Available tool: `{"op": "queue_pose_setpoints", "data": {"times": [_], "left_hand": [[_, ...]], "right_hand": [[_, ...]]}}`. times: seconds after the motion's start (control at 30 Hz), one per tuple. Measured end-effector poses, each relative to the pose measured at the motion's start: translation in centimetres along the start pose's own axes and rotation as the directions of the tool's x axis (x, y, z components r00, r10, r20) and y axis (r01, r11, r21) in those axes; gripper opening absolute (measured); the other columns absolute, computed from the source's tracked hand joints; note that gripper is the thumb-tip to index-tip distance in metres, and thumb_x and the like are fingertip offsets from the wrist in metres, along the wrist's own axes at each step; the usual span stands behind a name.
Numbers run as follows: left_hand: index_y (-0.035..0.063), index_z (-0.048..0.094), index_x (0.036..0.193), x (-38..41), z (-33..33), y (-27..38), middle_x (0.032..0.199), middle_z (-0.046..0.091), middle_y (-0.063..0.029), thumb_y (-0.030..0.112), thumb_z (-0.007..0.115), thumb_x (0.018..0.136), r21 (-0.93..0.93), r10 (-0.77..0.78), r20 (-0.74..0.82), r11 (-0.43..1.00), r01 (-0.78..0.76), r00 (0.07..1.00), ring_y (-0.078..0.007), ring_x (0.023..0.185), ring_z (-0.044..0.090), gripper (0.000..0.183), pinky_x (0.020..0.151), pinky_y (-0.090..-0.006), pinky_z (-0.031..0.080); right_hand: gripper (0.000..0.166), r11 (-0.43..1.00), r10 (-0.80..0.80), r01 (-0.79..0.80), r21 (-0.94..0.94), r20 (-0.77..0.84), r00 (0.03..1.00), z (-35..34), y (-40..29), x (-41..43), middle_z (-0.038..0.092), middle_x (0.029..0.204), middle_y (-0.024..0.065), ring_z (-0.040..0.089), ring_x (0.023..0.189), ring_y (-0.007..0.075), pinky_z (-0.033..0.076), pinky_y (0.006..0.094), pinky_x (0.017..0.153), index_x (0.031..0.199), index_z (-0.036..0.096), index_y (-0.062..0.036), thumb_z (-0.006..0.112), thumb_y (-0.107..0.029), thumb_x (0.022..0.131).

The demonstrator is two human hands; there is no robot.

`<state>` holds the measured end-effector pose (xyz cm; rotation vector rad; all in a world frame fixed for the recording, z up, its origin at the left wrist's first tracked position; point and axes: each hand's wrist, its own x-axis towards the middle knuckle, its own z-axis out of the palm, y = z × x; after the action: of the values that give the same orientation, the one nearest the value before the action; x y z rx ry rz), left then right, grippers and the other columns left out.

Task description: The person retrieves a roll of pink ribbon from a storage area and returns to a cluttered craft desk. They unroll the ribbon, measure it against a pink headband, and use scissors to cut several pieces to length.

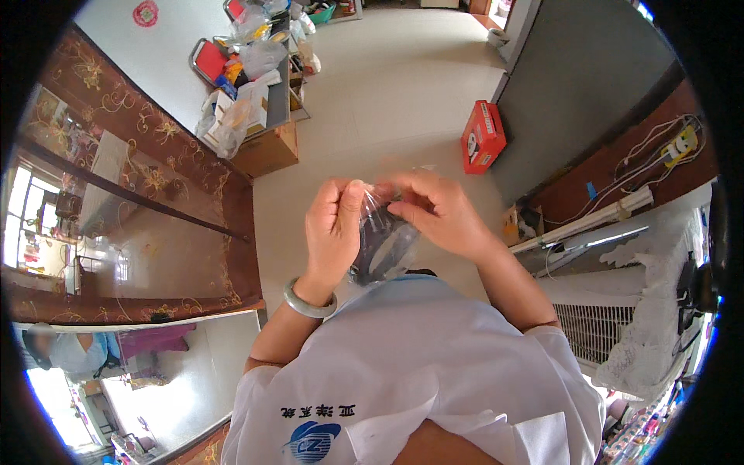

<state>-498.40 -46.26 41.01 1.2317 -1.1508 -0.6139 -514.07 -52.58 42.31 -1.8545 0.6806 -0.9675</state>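
A clear plastic bag (386,247) with something dark inside hangs in front of my chest. My left hand (337,224) pinches the bag's gathered top between thumb and fingers; a pale bangle circles that wrist. Close beside it on the right, my right hand (436,209) is bent with thumb and fingertips at the bag's neck. Its fingers are blurred, so whether they grip the plastic is unclear. The dark contents cannot be made out further.
A red box (483,138) stands on the tiled floor ahead. At the upper left, a table (281,104) holds plastic bags and boxes, above a cardboard box (270,150). Left is a brown patterned panel (241,256); right are white cables (610,180) and a slatted white unit (593,325).
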Motion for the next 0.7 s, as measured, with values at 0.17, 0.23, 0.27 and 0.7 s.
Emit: {"op": "queue_pose_setpoints", "data": {"times": [0.17,0.23,0.27,0.7], "left_hand": [[-0.0006,0.058,0.085,0.7,-1.2,0.2,0.074,0.062,-0.0025,0.020,0.052,0.094,-0.074,-0.017,0.043,0.997,0.020,0.999,-0.0053,0.066,0.052,0.024,0.060,-0.0211,0.043],[-0.0004,0.058,0.084,0.9,-1.3,0.6,0.075,0.062,-0.0023,0.020,0.050,0.095,-0.057,-0.027,0.054,0.998,0.030,0.998,-0.0054,0.066,0.053,0.025,0.060,-0.0209,0.044],[0.0000,0.057,0.083,1.0,-1.4,0.6,0.076,0.062,-0.0022,0.021,0.049,0.095,-0.033,-0.032,0.066,0.999,0.034,0.997,-0.0055,0.067,0.054,0.025,0.062,-0.0209,0.044],[-0.0003,0.058,0.081,1.0,-2.3,1.7,0.068,0.059,-0.0005,0.025,0.051,0.094,-0.008,-0.106,0.255,0.994,0.112,0.961,-0.0049,0.062,0.051,0.030,0.055,-0.0213,0.042]], "right_hand": [[0.018,0.864,-0.412,0.397,-0.311,0.020,0.911,1.0,0.4,1.5,0.054,0.064,0.0082,0.053,0.057,0.0209,0.042,0.0331,0.049,0.093,0.065,-0.0061,0.067,-0.001,0.075],[0.017,0.821,-0.454,0.419,-0.389,0.002,0.891,1.2,0.7,1.5,0.053,0.062,0.0078,0.053,0.057,0.0230,0.042,0.0338,0.049,0.090,0.064,-0.0063,0.067,-0.001,0.074],[0.016,0.797,-0.475,0.427,-0.427,-0.006,0.880,1.2,0.7,1.5,0.052,0.061,0.0076,0.053,0.057,0.0240,0.042,0.0341,0.048,0.088,0.064,-0.0064,0.067,-0.001,0.073],[0.016,0.801,-0.445,0.465,-0.376,0.146,0.884,-0.9,-2.0,0.5,0.055,0.072,0.0054,0.056,0.064,0.0257,0.044,0.0350,0.054,0.083,0.056,-0.0075,0.068,-0.004,0.073]]}}
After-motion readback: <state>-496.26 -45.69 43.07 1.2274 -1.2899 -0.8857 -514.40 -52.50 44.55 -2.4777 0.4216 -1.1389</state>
